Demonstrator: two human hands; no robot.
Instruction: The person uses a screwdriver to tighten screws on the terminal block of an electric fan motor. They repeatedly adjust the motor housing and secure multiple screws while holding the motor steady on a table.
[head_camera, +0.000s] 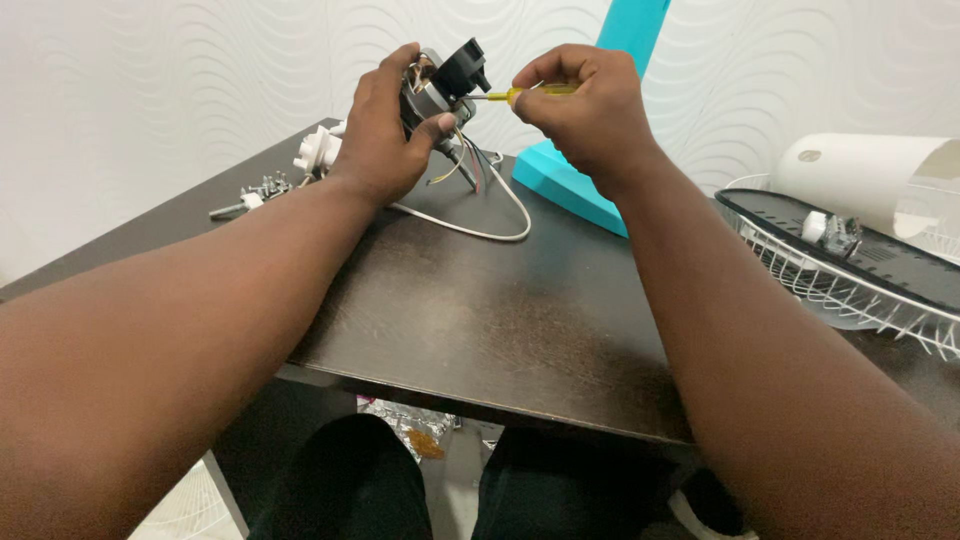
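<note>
Your left hand (380, 135) holds a small electric motor (440, 85) up above the far part of the dark table (480, 310), at about 11 o'clock from the table's middle; your fingers (432, 128) are clenched around its metal body, thumb pressed along the near side, and a black plastic part sits on its top. Loose coloured wires (470, 165) hang from under the motor, and a white cable (500, 225) loops down onto the table just below it. Your right hand (590, 105) is closed around a screwdriver with a yellow handle (520, 94), held level, its thin shaft pointing toward 9 o'clock and meeting the motor just beside the black part. Behind your left hand, at 10 o'clock, lie a white plastic piece (318, 150) and a few small metal parts (262, 190). A teal stand (575, 180) rises at 12 o'clock, its base resting on the table. At 3 o'clock a white wire grille (850, 290) with a black ring lies beside a white rounded housing (860, 175).
</note>
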